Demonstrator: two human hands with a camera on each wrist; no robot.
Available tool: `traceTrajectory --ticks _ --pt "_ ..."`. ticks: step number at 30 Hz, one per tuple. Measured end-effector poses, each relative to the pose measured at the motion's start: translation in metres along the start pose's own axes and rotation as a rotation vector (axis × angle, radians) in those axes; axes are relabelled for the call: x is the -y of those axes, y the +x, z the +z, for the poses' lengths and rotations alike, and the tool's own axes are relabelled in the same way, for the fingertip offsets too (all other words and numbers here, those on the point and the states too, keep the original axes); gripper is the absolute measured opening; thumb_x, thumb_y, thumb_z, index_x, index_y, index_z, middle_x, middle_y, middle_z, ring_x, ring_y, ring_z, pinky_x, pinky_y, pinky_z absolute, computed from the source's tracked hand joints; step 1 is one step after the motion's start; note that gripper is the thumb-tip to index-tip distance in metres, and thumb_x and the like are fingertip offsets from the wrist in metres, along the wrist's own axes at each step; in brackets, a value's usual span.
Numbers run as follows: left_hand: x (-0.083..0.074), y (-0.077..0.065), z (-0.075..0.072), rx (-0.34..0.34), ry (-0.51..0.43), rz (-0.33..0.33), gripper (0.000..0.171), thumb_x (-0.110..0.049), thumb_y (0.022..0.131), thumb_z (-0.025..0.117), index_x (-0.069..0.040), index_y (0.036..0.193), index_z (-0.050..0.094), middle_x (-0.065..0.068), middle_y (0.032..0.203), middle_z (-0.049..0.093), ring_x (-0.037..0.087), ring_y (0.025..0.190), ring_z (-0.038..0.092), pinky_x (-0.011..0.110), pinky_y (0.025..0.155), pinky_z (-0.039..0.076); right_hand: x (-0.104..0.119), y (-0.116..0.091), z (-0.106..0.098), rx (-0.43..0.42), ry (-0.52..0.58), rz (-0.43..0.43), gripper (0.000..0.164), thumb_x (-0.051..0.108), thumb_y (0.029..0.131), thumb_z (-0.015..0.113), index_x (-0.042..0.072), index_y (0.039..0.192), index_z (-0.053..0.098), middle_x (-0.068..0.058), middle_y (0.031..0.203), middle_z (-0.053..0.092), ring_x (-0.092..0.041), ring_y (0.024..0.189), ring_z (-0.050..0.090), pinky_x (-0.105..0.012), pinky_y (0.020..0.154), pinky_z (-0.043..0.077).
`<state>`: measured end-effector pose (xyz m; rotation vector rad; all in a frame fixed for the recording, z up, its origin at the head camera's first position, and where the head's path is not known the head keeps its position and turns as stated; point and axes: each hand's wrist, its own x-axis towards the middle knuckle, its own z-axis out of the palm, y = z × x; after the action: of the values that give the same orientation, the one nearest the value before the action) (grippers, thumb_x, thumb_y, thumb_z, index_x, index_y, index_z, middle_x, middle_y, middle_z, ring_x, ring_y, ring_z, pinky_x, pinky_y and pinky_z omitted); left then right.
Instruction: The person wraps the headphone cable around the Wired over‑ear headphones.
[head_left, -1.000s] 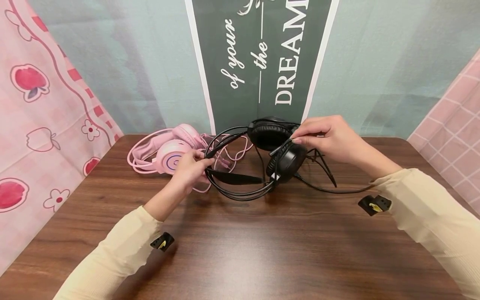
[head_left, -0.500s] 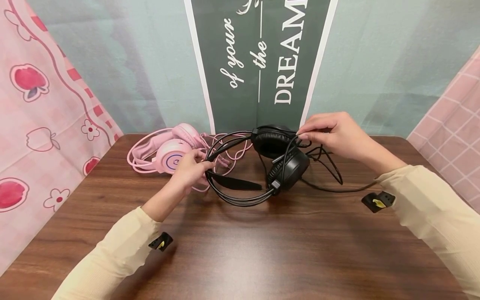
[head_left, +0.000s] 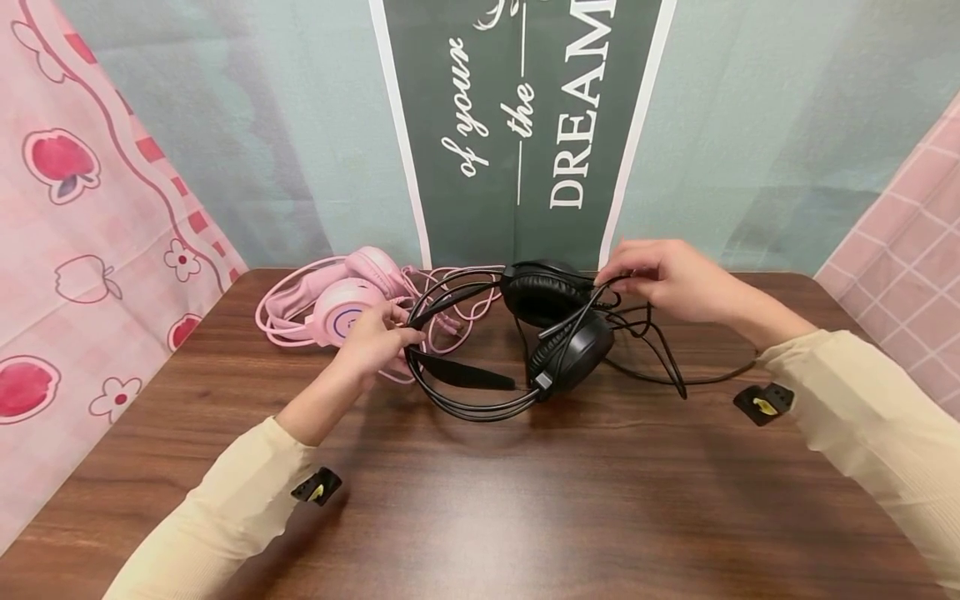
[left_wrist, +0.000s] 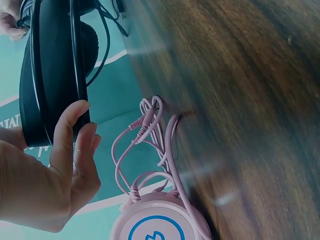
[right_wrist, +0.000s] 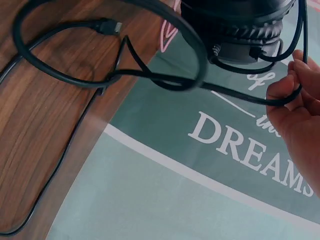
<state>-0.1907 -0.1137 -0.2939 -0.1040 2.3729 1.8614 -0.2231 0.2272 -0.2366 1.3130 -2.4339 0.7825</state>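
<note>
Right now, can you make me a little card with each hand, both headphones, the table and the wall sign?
Left hand: pinching the headband of the black headphones
Right hand: pinching a black cable
Table: brown, wood-grained
Pink headphones: on the table, left of the black ones
Wall sign: dark green, white words including DREAMS

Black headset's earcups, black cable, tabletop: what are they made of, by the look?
Earcup shell: probably satin plastic; smooth, soft highlights.
Ear cushion: likely leatherette; wrinkled, slight sheen. Real leather not ruled out.
Black cable: seems rubber or soft plastic; smooth, bends in loops.
Tabletop: wood or wood-look laminate; brown streaked grain, glossy glare. Can't tell which.
</note>
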Motion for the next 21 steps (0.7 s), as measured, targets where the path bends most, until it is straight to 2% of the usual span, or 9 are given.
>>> traceTrajectory --ticks 4,9,12,15,18,21 --pt "0.000 -0.001 0.001 -0.007 0.016 -0.004 0.022 0.005 0.082 0.057 0.006 0.100 0.043 0.012 0.086 0.048 0.013 0.049 0.056 0.034 0.049 0.055 -0.002 -0.002 -0.001 0.026 -0.020 0.055 0.029 -0.017 0.075 0.061 0.006 0.090 0.068 0.003 0.085 0.061 -0.005 0.078 0.052 -0.013 0.066 0.044" --pt "0.002 0.000 0.000 -0.005 0.017 -0.019 0.021 0.004 0.083 0.057 0.005 0.099 0.043 0.012 0.086 0.047 0.013 0.049 0.056 0.039 0.052 0.056 -0.003 -0.006 -0.007 0.044 -0.064 0.158 0.025 -0.014 0.077 0.060 0.008 0.089 0.066 0.003 0.086 0.061 -0.004 0.078 0.051 -0.014 0.066 0.045" --pt "0.002 0.000 0.000 0.002 0.012 -0.026 0.022 0.005 0.083 0.056 0.004 0.099 0.042 0.012 0.083 0.048 0.014 0.048 0.056 0.041 0.054 0.056 -0.004 -0.007 -0.011 0.071 -0.109 0.236 0.022 -0.010 0.079 0.060 0.009 0.089 0.065 0.002 0.086 0.059 -0.007 0.077 0.052 -0.020 0.065 0.045" --pt "0.003 0.001 0.000 0.010 0.010 -0.023 0.022 0.005 0.082 0.056 0.004 0.099 0.042 0.011 0.080 0.050 0.013 0.048 0.056 0.039 0.051 0.056 -0.004 -0.007 -0.012 0.106 -0.154 0.299 0.021 -0.009 0.079 0.058 0.009 0.088 0.064 0.001 0.085 0.059 -0.013 0.077 0.053 -0.027 0.066 0.046" --pt "0.004 0.001 0.000 0.023 0.004 -0.024 0.021 0.006 0.082 0.056 0.005 0.098 0.042 0.010 0.078 0.052 0.013 0.047 0.056 0.037 0.049 0.055 -0.006 -0.008 -0.014 0.120 -0.181 0.324 0.020 -0.010 0.077 0.057 0.007 0.087 0.063 -0.002 0.084 0.059 -0.018 0.077 0.054 -0.033 0.067 0.047" --pt "0.004 0.002 0.000 0.032 -0.010 -0.026 0.020 0.006 0.083 0.055 0.004 0.097 0.041 0.010 0.076 0.052 0.014 0.048 0.057 0.037 0.049 0.055 -0.009 -0.009 -0.015 0.104 -0.202 0.350 0.018 -0.008 0.078 0.057 0.007 0.087 0.062 -0.003 0.082 0.060 -0.017 0.075 0.054 -0.033 0.066 0.045"
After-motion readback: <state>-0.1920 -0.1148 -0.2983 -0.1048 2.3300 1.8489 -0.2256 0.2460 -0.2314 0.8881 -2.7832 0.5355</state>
